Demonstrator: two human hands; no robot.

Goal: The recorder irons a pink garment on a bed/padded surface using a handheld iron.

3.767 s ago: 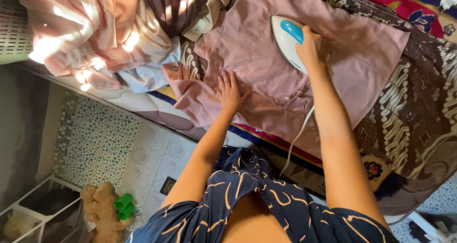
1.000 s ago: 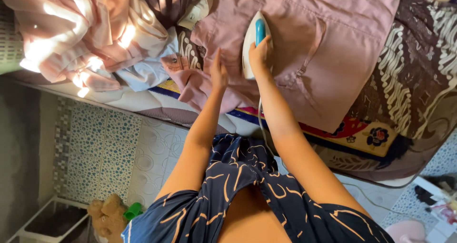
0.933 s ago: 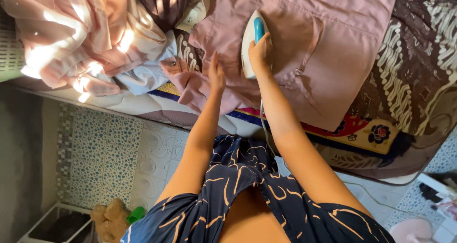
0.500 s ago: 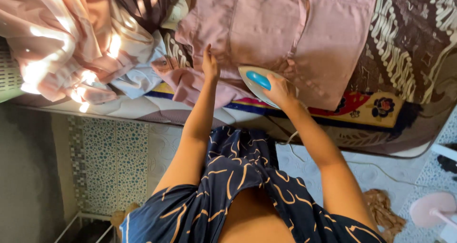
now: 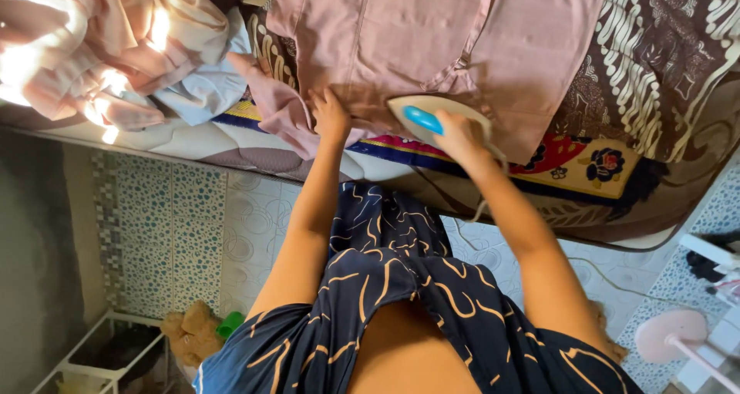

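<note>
With the right hand (image 5: 460, 134) clamped on the iron (image 5: 433, 116) at upper centre, the flat left hand (image 5: 330, 113), fingers together, should probably hold the shirt (image 5: 401, 31) taut.

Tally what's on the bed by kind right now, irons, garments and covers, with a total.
Irons: 1, the white electric iron with a blue handle, gripped by the right hand.
Garments laid flat: 1, the dusty pink cotton shirt, under the left hand.
Loose clothing heaps: 1, the crumpled peach and pale blue pile.
Covers: 1, the brown batik patterned cloth.
Total: 4.
</note>
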